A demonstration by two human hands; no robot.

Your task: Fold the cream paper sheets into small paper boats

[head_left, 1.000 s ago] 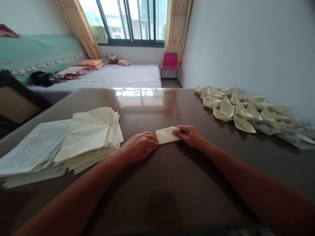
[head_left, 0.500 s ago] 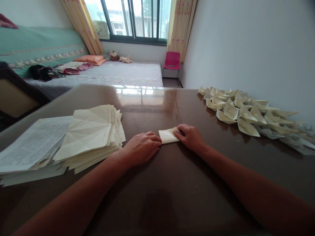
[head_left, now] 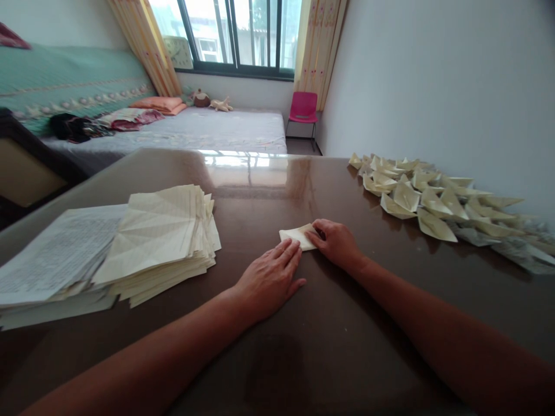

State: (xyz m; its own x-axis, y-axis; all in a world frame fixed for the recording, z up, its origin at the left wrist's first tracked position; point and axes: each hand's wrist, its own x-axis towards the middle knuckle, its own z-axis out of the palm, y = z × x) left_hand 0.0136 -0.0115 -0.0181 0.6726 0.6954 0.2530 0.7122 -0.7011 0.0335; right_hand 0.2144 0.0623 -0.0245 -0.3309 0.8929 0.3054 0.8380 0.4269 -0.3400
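A small folded sheet of cream paper point(head_left: 299, 234) lies flat on the brown table, between my two hands. My left hand point(head_left: 273, 274) is laid flat with its fingers stretched out; the fingertips press on the paper's near left edge, and the thumb sticks out to the right. At the paper's right end, my right hand point(head_left: 333, 240) pinches it between thumb and curled fingers. The fold layers under the fingers are hidden.
To the left stands a stack of creased cream paper point(head_left: 151, 231), beside printed white sheets point(head_left: 60, 248). Many folded paper boats point(head_left: 433, 202) cover the table's right side along the wall. Past the glossy table point(head_left: 243, 202) are a bed point(head_left: 243, 127) and a pink chair point(head_left: 303, 108).
My left hand has moved from the paper's left corner to its near edge, turning and flattening with fingers extended. My right hand keeps its place on the paper.
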